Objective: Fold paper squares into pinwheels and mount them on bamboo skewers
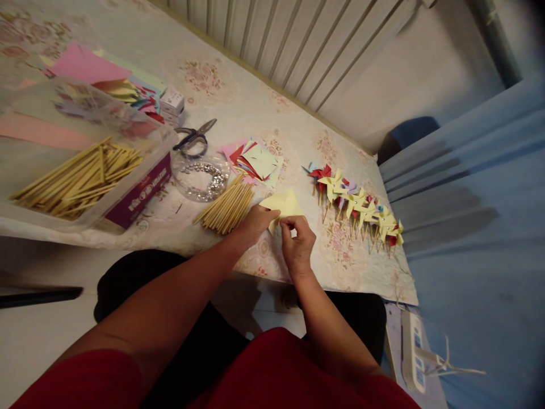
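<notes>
Left hand (259,221) and right hand (298,241) both pinch one paper (287,203), probably so it can't slip; sticks (227,205) sit just left, handy I guess.

Lettering (143,193) on the purple label (121,215) is unreadable.

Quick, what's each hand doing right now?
Left hand: closed, holding the yellow paper.
Right hand: closed, fingers pinched at the paper's near edge; what they grip can't be told.
</notes>
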`<state>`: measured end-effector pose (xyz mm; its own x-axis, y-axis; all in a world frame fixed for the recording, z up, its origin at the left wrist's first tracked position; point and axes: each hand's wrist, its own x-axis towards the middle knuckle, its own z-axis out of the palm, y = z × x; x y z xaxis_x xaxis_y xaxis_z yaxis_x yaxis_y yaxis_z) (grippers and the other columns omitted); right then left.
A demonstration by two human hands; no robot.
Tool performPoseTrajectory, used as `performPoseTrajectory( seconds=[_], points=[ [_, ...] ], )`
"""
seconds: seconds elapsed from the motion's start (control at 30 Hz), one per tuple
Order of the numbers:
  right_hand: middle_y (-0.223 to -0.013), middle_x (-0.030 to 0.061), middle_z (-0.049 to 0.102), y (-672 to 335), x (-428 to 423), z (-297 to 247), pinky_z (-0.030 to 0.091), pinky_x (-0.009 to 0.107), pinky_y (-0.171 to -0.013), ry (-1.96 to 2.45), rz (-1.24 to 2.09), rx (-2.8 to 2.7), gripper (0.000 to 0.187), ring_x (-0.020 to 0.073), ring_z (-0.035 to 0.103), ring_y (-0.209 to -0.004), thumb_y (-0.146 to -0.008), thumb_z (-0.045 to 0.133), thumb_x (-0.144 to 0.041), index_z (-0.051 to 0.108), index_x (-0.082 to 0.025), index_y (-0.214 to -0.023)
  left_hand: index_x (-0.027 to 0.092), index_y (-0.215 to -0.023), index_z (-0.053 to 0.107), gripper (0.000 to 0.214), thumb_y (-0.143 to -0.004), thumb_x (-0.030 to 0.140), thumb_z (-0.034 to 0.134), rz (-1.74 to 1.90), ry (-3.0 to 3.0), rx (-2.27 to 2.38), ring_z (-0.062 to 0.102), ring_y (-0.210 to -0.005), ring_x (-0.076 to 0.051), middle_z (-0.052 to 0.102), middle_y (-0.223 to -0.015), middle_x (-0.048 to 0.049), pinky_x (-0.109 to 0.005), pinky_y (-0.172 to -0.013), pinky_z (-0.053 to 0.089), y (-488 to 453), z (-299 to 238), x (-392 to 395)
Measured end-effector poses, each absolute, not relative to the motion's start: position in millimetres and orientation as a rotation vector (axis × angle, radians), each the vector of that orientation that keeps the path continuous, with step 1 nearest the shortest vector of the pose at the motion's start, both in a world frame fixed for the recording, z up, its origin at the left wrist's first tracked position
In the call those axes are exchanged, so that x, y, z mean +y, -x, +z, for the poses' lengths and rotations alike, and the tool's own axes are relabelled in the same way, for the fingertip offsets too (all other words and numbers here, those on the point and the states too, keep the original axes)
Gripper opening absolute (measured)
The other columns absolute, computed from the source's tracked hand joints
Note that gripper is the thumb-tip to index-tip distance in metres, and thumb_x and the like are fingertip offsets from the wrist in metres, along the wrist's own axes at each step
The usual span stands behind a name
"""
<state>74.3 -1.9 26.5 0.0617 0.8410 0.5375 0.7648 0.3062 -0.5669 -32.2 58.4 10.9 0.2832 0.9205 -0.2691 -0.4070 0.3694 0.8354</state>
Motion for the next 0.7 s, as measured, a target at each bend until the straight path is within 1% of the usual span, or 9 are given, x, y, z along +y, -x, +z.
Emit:
performPoseTrajectory(
  seconds=[0.17,0.4,0.5,0.7],
  points=[
    [-0.075,-0.0001,0.06,-73.4,0.0,27.0,0.044,0.028,-0.07,1.467,0.19,-1.64,0.013,0.0144,0.055,-0.073,-0.087,0.051,-0.022,0.061,-0.02,-0.079,0.012,-0.057,0.057,0.013,-0.065,0.021,0.062,0.931,-0.727,0.901,0.04,-0.045,-0.007,0.049,-0.047,0.0051,-0.021,-0.047,0.03,32.7,11.8,57.3],
    [-0.073,-0.0014,0.059,-74.3,2.0,23.4,0.043,0.028,-0.071,1.542,0.214,-1.539,0.015,0.0143,0.055,-0.072,-0.086,0.051,-0.027,0.059,-0.02,-0.076,0.013,-0.054,0.054,0.015,-0.066,0.019,0.062,0.943,-0.738,0.865,0.041,-0.045,-0.006,0.05,-0.048,0.005,-0.021,-0.047,0.03,32.2,11.8,56.9],
    [-0.074,-0.0015,0.058,-74.5,3.0,21.9,0.043,0.028,-0.072,1.556,0.224,-1.503,0.014,0.0143,0.055,-0.072,-0.085,0.051,-0.026,0.059,-0.02,-0.075,0.014,-0.05,0.05,0.02,-0.067,0.018,0.062,0.951,-0.771,0.893,0.038,-0.044,-0.005,0.046,-0.045,0.006,-0.02,-0.046,0.028,33.1,14.3,56.0],
    [-0.074,-0.0016,0.059,-74.2,4.8,20.8,0.043,0.027,-0.072,1.582,0.248,-1.445,0.016,0.0142,0.055,-0.072,-0.084,0.049,-0.026,0.058,-0.02,-0.074,0.015,-0.048,0.048,0.023,-0.067,0.017,0.062,0.944,-0.763,0.923,0.034,-0.042,-0.005,0.041,-0.042,0.0071,-0.021,-0.046,0.027,33.5,17.4,55.4]
  ],
)
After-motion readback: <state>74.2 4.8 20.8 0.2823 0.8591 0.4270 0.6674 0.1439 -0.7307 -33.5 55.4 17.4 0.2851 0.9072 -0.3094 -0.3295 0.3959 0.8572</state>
